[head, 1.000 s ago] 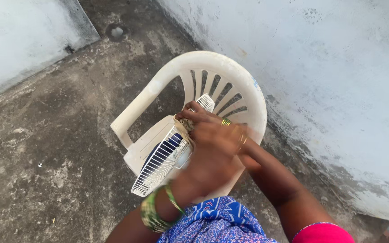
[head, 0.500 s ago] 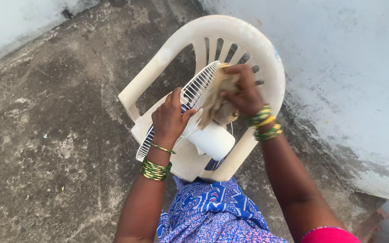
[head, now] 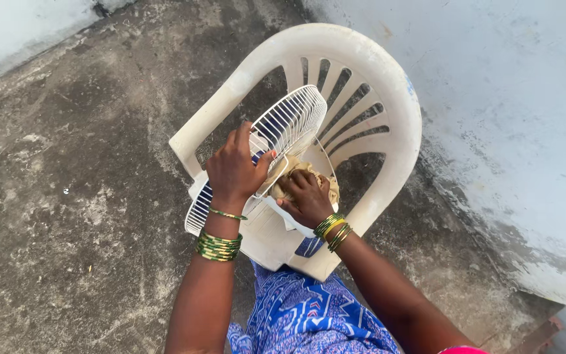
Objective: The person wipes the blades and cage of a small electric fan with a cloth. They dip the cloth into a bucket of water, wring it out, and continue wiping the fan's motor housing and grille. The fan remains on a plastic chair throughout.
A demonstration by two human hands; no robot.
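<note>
A small white table fan lies on the seat of a white plastic chair (head: pixel 388 111). Its round wire grille (head: pixel 289 124) tilts up toward the chair back. My left hand (head: pixel 234 167) grips the grille's rim from above. My right hand (head: pixel 308 196) presses a tan cloth (head: pixel 299 167) against the fan body behind the grille. The white motor housing (head: pixel 289 221) shows just under my right wrist. Both wrists wear green and gold bangles.
The chair stands on a rough grey concrete floor (head: pixel 80 216). A pale blue-white wall (head: pixel 519 131) rises close behind the chair on the right. Another pale wall base (head: pixel 21 33) runs along the top left. My blue patterned garment (head: pixel 302 314) is below the chair.
The fan has been turned, its grille now tipped up toward the chair back. My right hand with the cloth moved down from the grille's top to behind it. My left hand shifted up the rim.
</note>
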